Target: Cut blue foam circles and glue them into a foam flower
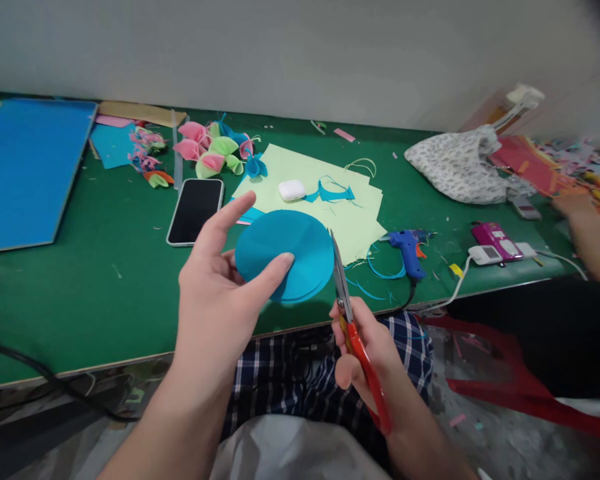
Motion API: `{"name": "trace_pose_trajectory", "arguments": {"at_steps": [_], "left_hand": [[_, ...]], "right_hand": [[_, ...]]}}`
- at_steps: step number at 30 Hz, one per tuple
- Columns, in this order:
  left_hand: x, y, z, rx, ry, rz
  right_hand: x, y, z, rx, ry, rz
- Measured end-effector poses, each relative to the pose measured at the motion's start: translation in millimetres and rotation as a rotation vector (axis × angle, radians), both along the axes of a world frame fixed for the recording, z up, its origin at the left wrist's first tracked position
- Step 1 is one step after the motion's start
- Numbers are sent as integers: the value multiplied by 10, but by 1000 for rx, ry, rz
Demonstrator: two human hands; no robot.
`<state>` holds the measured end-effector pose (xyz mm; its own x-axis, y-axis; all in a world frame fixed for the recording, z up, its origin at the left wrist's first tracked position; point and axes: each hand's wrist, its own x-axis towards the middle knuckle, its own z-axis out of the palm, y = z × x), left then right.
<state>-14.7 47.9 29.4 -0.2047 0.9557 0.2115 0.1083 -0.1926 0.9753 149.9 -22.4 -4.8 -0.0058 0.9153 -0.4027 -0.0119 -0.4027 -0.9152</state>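
While the left hand (pixel 215 280) pinched a teal disc (pixel 285 255) above the counter (pixel 105 293), near its front edge, grip tight on it, right hand (pixel 367 340) clenched red scissors (pixel 353 320), blades at the disc's right rim, phone (pixel 195 211) lying just behind.

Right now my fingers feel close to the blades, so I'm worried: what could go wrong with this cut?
1. The scissors meet the edge of the blue paper circle not far from the left hand's fingers; a slip could nick one.
2. The circle is held in the air from one side, so it may flex and the cut may wander.
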Motion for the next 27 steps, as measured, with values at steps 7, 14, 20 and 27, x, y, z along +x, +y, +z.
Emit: {"name": "trace_pose_trajectory", "arguments": {"at_steps": [7, 14, 20, 27], "left_hand": [[-41, 41, -4, 12, -1, -49], [-105, 83, -9, 10, 4, -70], [-102, 90, -30, -8, -18, -101], [-161, 129, -44, -28, 10, -154]], "right_hand": [[49, 5, 13, 84, -157, 54], [116, -4, -11, 144, -227, 96], [74, -5, 58, 49, -190, 63], [227, 33, 8, 164, -299, 132]]}}
